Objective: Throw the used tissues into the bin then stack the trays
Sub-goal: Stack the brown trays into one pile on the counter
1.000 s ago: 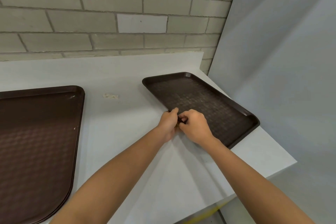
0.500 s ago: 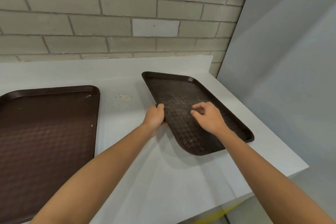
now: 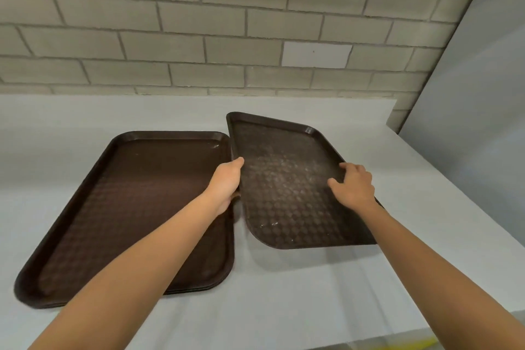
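Now both hands — left hand [image 3: 227,179], right hand [image 3: 353,186] — grip the tilted tray [image 3: 284,193].

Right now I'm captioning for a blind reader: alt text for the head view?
A person's left hand and right hand hold a brown tray by its sides above a white counter, beside a stack of trays. Brick wall behind.

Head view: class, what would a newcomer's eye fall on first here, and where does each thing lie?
First, the dark brown tray right of centre, gripped at its two long edges by the left hand and the right hand and seemingly raised off the white counter, with a shadow under it. Next, the stack of matching trays lying flat on the counter at the left, close beside it. Behind both runs a pale brick wall.
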Demonstrator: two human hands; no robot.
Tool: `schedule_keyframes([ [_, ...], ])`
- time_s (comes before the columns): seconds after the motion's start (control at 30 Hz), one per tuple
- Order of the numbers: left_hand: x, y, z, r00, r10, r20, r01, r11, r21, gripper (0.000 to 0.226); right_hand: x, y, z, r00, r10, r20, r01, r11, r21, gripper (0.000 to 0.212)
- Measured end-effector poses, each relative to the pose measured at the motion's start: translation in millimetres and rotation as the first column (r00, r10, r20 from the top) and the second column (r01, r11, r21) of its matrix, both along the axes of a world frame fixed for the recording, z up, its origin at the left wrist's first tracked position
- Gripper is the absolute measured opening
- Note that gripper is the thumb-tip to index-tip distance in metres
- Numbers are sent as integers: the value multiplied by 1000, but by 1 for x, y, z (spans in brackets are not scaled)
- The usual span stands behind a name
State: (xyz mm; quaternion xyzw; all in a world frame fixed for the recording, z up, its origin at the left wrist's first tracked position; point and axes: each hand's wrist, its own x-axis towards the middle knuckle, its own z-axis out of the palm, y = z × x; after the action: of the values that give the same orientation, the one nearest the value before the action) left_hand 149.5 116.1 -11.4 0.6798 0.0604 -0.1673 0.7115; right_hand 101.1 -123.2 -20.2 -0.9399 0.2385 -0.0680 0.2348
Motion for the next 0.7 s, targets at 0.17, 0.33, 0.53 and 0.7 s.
schedule_keyframes([
  [0.17, 8, 72, 7, 998, 62, 12, -63, 998, 16, 35, 14, 47, -3, 997, -52, -52, 51, 998, -24, 62],
  [0.33, 14, 137, 10, 993, 122, 7, -122, 993, 7, 35, 30, 93, -5, 998, -12, -64, 21, 990, 141, 55],
  [0.53, 12, 201, 12, 990, 124, 64, -134, 974, 180, 34, 38, 133, -11, 999, 34, -27, -30, 988, 152, 27],
  [0.7, 14, 248, 5, 975, 117, 191, -187, 894, 407, 36, 40, 167, -15, 998, 65, -6, -63, 979, 195, 25],
])
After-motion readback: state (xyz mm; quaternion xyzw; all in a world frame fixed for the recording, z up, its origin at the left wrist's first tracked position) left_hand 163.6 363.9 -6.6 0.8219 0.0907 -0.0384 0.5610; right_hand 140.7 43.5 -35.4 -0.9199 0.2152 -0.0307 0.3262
